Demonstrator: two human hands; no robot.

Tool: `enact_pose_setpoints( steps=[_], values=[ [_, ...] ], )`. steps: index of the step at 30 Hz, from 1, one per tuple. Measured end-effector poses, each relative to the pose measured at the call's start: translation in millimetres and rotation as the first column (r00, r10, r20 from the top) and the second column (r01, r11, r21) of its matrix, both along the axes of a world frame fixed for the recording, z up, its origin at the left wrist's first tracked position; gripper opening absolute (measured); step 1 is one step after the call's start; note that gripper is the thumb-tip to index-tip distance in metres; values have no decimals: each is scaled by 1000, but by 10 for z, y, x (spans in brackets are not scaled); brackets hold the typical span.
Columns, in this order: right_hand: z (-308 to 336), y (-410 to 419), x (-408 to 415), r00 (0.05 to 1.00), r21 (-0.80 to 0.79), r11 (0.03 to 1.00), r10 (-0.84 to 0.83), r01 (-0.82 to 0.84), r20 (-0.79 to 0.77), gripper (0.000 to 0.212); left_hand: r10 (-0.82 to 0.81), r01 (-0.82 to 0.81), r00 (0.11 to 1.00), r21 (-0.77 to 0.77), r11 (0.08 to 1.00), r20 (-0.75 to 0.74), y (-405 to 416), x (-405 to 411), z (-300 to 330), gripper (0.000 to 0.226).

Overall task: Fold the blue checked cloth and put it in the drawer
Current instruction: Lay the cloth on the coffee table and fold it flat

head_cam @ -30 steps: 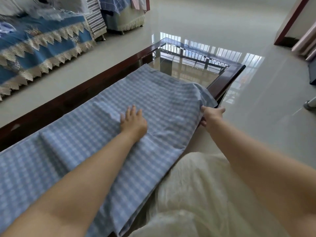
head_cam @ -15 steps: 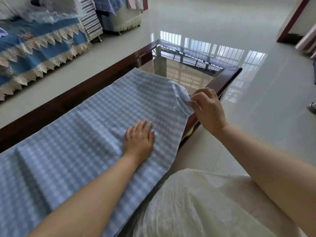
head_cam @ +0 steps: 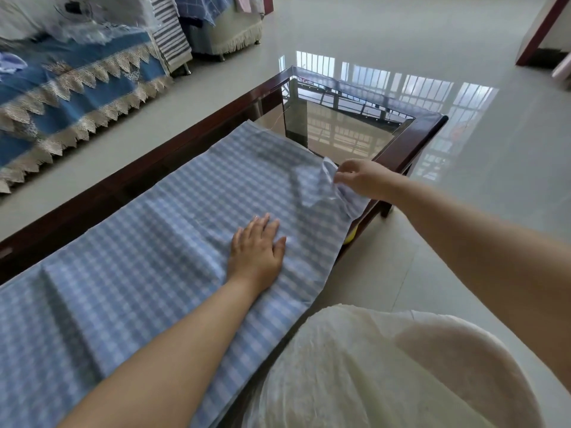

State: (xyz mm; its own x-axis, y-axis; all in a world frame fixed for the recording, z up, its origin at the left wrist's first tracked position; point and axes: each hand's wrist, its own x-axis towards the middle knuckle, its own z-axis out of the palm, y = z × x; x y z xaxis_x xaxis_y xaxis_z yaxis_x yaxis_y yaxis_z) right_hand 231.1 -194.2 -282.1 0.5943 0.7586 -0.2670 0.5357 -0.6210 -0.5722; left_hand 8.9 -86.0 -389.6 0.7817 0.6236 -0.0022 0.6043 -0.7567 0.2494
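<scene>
The blue checked cloth [head_cam: 148,242] lies spread along the glass-topped table [head_cam: 414,131], its near edge hanging over the table's side. My left hand [head_cam: 256,251] lies flat on the cloth near its right part, fingers straight. My right hand [head_cam: 361,179] pinches the cloth's right near corner and holds it lifted above the table, folded back over the cloth. No drawer is visible.
A sofa with a blue, lace-edged cover [head_cam: 71,97] stands beyond the table at the left. Striped and checked cloths [head_cam: 173,29] hang over furniture at the back. Glossy floor tiles [head_cam: 494,196] lie to the right. My white skirt [head_cam: 386,372] fills the lower right.
My right hand took the cloth's hanging corner at the table's edge and lifted it up and leftward over the cloth. My left hand slid a little to the right, still flat.
</scene>
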Motion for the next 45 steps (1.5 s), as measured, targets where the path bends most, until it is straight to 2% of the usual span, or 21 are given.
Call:
enact_pose_setpoints(
  steps=[2,3,4,6,9,11,12,14,16,20,23,25,26,28,31,33,36,39,41,43,45],
  values=[
    [25,-15,91,982,175,979,-72,103,-174,23,-4,4,1000,4,1000,3,3,-1,3,65],
    [18,-15,78,985,243,966,-51,91,-163,20,-7,7,1000,11,1000,2,2,-5,3,67],
    [-10,3,43,996,284,959,12,12,-85,19,-11,11,1000,17,1000,3,2,-9,-1,70],
    [-35,46,-141,954,267,931,188,-249,234,23,-28,28,1000,36,999,1,4,-13,-6,73],
    [-57,91,-378,704,136,828,362,-545,611,25,-53,51,998,71,996,27,21,-31,-10,69],
    [-111,69,-362,606,11,796,452,-605,655,29,-57,53,996,69,996,65,1,-31,-7,63],
    [-121,63,-355,659,8,814,466,-581,590,31,-55,48,994,69,996,98,-12,-37,-4,61],
    [-50,95,-355,854,66,895,395,-440,340,38,-58,43,983,95,995,173,-31,-50,11,62],
    [48,167,-347,947,139,942,284,-305,151,35,-121,90,963,136,987,241,-60,-62,23,63],
    [158,273,-339,973,122,965,227,-231,49,27,-432,319,841,345,882,326,-76,-59,18,58],
    [189,325,-340,957,56,957,287,-285,-49,40,-406,247,772,358,900,489,-5,196,270,50],
    [192,346,-361,929,1,929,371,-371,-4,47,-321,195,795,284,939,514,84,442,551,42],
    [176,356,-378,908,-19,909,416,-416,50,48,-299,200,835,252,947,462,136,544,689,39],
    [114,357,-382,871,-41,885,464,-464,162,47,-246,181,939,260,948,241,237,696,876,37],
    [22,320,-317,819,-146,897,440,-416,368,51,-219,185,974,371,910,51,284,747,953,37],
    [-54,301,-286,751,-123,916,386,-383,537,47,-283,231,955,379,896,88,267,713,907,31],
    [-207,274,-294,693,67,929,223,-365,685,39,-293,211,893,256,943,342,261,619,797,24],
    [-321,263,-282,780,322,905,18,-280,626,32,-176,139,786,109,984,592,223,506,689,18],
    [-297,253,-244,847,415,886,-51,-206,529,25,-12,65,754,-57,996,656,165,408,537,34],
    [-214,233,-206,891,448,870,-24,-205,454,21,124,-29,864,-197,980,487,127,307,298,45],
    [-104,238,-203,884,367,885,95,-286,459,19,75,-51,972,-111,992,224,98,228,61,50]
  ],
)
